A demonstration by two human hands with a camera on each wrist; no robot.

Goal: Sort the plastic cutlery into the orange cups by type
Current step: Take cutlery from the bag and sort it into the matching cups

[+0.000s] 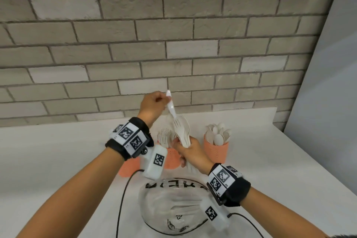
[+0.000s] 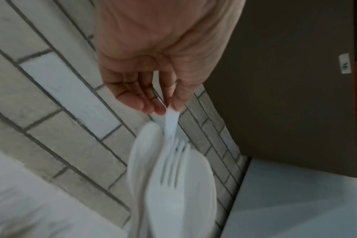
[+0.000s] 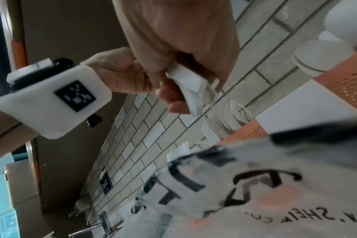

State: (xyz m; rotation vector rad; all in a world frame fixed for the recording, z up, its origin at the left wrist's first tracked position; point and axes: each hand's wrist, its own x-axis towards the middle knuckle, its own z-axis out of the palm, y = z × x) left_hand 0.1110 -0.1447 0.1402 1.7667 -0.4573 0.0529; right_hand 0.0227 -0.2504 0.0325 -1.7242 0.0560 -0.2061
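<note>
My left hand [image 1: 154, 105] [image 2: 169, 106] pinches the handle of a white plastic fork [image 1: 172, 111] [image 2: 170, 127], tines pointing down over the bundle. My right hand [image 1: 190, 152] [image 3: 173, 90] grips a bundle of white cutlery [image 1: 183, 131] [image 3: 194, 90] by the handles, spoon bowls up. Behind stand three orange cups: one on the right [image 1: 216, 152] full of spoons [image 1: 218, 135], a middle one [image 1: 172, 157] holding forks [image 1: 164, 137], and a left one [image 1: 128, 167] mostly hidden by my left wrist.
A clear plastic bag [image 1: 173, 206] with black print and more cutlery inside lies on the white counter [image 1: 58, 160] in front of me. A black cable [image 1: 123, 195] runs across the counter. A brick wall [image 1: 173, 35] stands close behind the cups.
</note>
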